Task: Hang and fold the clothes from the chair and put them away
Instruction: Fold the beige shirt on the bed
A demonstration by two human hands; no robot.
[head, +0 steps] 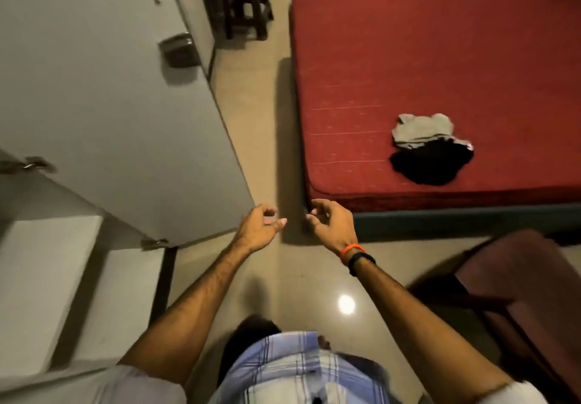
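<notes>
Chair (515,296) at the lower right is cut by the frame edge and smeared by motion blur; only a dark frame and a maroon padded seat can be made out, and no clothes are seen on it. The open wardrobe door (103,95) on the left is flat, pale grey and matte, with a dark recessed handle; the wardrobe interior is hidden behind it. A dark wooden stool (246,4) at the top is partly cropped.

Clothes (430,148) are found on the mattress (440,57), near its front edge and toward the front left corner: a grey folded piece, with a black crumpled piece overlapping its nearer side. The mattress cover is red and finely textured.

Left hand (257,229) and right hand (330,226) are held out over the glossy tiled floor (301,277), near each other but apart. Fingers of both are loosely curled and nothing is held. Orange and black bands are worn on the right wrist.
</notes>
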